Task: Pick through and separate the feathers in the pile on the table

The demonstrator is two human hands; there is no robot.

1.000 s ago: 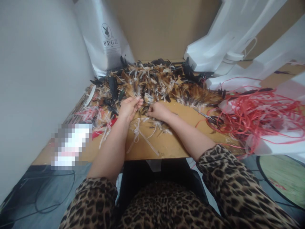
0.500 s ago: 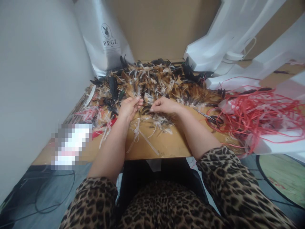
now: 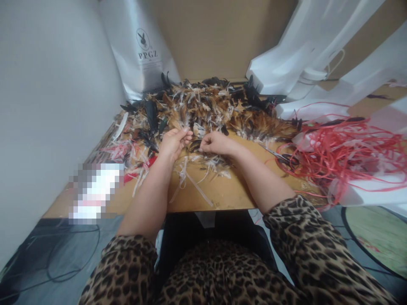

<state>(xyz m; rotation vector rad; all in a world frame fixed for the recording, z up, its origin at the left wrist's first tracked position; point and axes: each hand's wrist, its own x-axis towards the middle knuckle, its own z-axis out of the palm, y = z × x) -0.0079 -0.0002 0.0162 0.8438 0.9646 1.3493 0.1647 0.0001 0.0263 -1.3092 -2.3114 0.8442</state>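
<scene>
Both my hands work at the front of a heap of brown, black and whitish feathers (image 3: 206, 101) on the wooden table. My left hand (image 3: 173, 142) is closed in a pinch, thumb against fingers, at the heap's edge; what it holds is too small to make out. To its right, my right hand (image 3: 216, 143) is also pinched, its fingertips beside a dark curved feather (image 3: 194, 147). Whether that feather is gripped is unclear. Pale feather scraps (image 3: 219, 165) and a clear ribbon strip (image 3: 199, 189) lie below the hands.
Scissors (image 3: 275, 153) lie right of my right forearm, beside a tangle of red ribbon (image 3: 352, 148). A white printed bag (image 3: 143, 63) stands at the back left. A blurred bright object (image 3: 97, 192) rests at the front left, near the table's edge (image 3: 222, 205).
My right hand has shifted slightly, and a dark feather tip now shows just behind it. The left hand stays pinched in nearly the same place.
</scene>
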